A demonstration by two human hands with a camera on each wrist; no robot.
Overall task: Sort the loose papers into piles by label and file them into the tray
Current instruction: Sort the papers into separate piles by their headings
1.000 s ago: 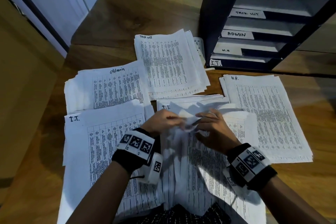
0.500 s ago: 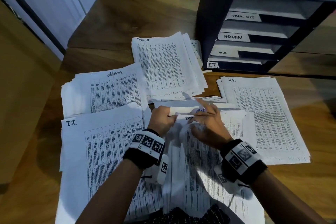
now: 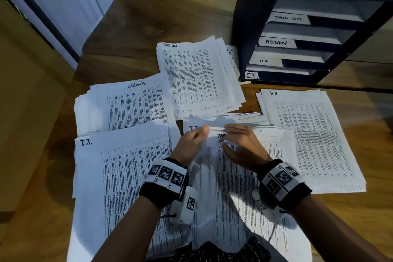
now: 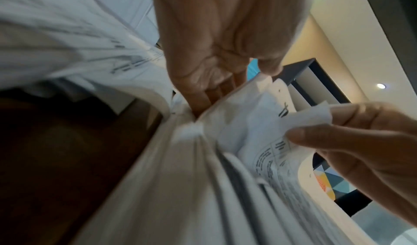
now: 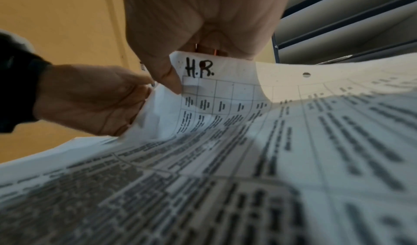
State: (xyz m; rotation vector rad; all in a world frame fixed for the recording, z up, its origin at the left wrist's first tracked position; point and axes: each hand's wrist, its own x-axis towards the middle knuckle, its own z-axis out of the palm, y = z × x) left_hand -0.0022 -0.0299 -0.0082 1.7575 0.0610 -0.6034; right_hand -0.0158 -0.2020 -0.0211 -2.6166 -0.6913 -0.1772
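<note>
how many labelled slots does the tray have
4, stacked top to bottom: task list, admin, h.r., i.t. at the bottom. The picture's upper edge may hide more of the tray.

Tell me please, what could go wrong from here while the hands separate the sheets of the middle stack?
1. The left hand bunches several sheets; they may crease or tear.
2. The right hand pinches a corner marked H.R., while the head view shows another label there; a sheet could land on the wrong pile.
3. The I.T. pile and admin pile overlap, so sheets may mix.
</note>
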